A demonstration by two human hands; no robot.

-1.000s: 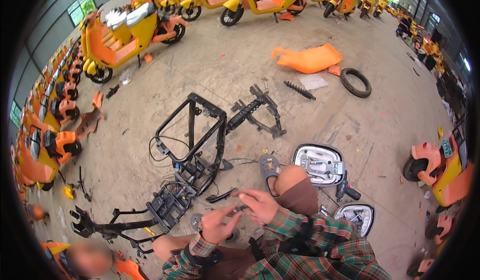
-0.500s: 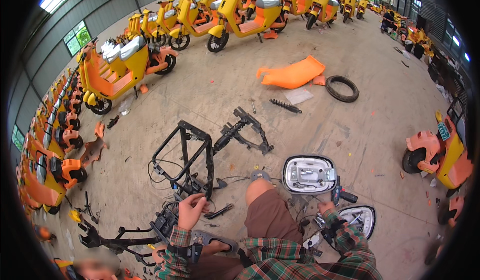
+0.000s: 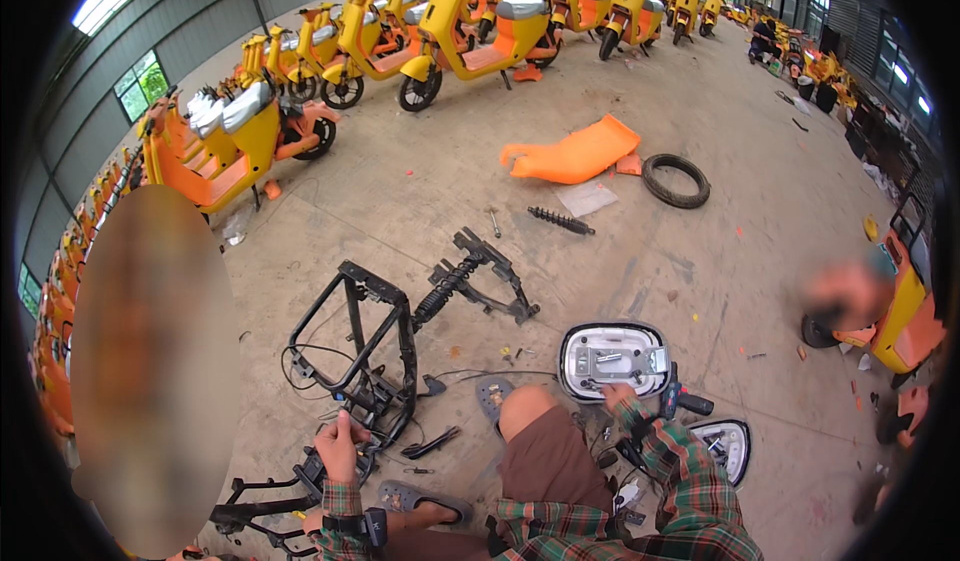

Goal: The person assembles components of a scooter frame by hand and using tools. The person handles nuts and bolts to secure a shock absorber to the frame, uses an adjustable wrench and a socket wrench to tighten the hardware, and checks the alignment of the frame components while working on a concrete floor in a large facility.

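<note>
My left hand (image 3: 338,446) is raised beside the black metal scooter frame (image 3: 408,351), thumb and fingers drawn together; whatever they may hold is too small to make out. My right hand (image 3: 619,398) reaches to the lower edge of a white shell (image 3: 580,379) with a black rim, its fingers partly extended and tips partly hidden. Inside that shell lie a metal bracket (image 3: 656,360) and small metal parts. Right of the hand, a cordless drill (image 3: 690,401) rests on the floor. A second white shell (image 3: 740,451) holding metal pieces lies beside my right sleeve.
Ahead lie a shock absorber (image 3: 560,221), an orange body panel (image 3: 575,153) and a black tyre (image 3: 676,181). A black strip (image 3: 432,445) is near my sandal (image 3: 425,501). Yellow scooters (image 3: 485,46) stand in rows behind. A blurred patch covers the left side.
My right hand has moved up and left from the floor by the drill to the white shell's lower edge. My left hand has shifted left and lower. The view has turned slightly.
</note>
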